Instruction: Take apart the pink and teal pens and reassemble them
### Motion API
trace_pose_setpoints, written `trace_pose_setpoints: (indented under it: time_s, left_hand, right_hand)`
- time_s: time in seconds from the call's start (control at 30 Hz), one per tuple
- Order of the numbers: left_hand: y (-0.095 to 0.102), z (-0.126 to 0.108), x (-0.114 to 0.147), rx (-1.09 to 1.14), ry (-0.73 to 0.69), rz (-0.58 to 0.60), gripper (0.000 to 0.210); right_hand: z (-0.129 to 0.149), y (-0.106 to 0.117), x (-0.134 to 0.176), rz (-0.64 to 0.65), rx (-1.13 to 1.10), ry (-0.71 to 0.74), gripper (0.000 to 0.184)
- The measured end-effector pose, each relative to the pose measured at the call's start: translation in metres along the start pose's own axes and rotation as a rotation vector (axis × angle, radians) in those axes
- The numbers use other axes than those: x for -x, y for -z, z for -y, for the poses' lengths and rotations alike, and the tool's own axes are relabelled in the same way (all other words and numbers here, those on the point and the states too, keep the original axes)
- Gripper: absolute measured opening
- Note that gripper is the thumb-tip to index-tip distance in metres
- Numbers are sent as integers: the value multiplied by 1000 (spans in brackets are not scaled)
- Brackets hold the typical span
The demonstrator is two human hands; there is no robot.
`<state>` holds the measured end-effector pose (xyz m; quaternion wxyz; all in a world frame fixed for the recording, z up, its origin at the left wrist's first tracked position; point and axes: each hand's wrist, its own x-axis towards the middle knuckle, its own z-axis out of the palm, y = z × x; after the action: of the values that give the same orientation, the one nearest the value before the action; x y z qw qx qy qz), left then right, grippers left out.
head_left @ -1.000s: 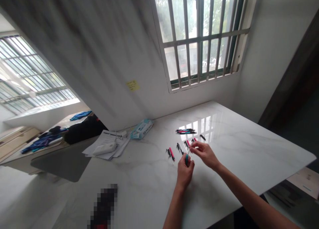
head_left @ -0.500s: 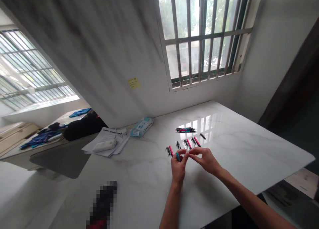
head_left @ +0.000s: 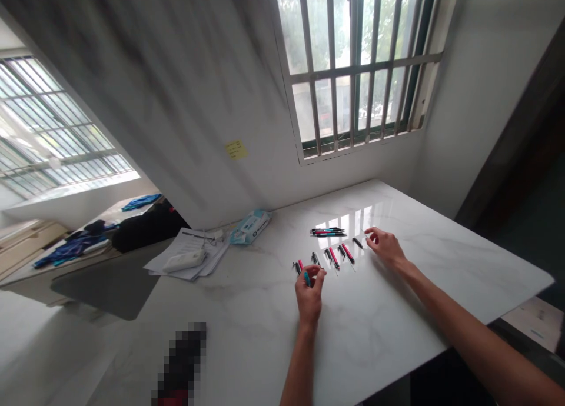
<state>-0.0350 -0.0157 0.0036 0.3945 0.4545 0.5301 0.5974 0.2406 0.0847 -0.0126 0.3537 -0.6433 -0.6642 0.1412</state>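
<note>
My left hand (head_left: 309, 294) is closed around a teal pen barrel (head_left: 308, 278), above the near end of the row of pen parts. Farther right, my right hand (head_left: 386, 248) pinches a thin pale refill (head_left: 365, 233), only its tip showing, just beside a black pen part (head_left: 357, 243). Disassembled pens lie between the hands: a pink barrel (head_left: 347, 253) and another pink barrel (head_left: 334, 258), with black parts and thin refills beside them. Another black piece (head_left: 298, 268) lies partly behind my left hand.
Behind the parts lies a bundle of several whole pens (head_left: 328, 232). Toward the back left of the marble-patterned table (head_left: 247, 335) are a wipes pack (head_left: 250, 227) and papers (head_left: 176, 247) with a white device (head_left: 184, 260) on them. A blurred-out dark object (head_left: 180, 359) is at lower left.
My hands were together over the pen parts. My right hand has moved away to the right and back, beside the lone black part; my left hand has shifted slightly left, still holding the teal barrel.
</note>
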Motion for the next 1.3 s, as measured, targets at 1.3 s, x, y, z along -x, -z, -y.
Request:
trace_pose_setpoints:
  time_s: [1.3]
  left_hand:
    - [-145,-21,-107,-1350,-324,537,20]
  right_hand:
    - [-16,-15,-6,36,-21,17,16]
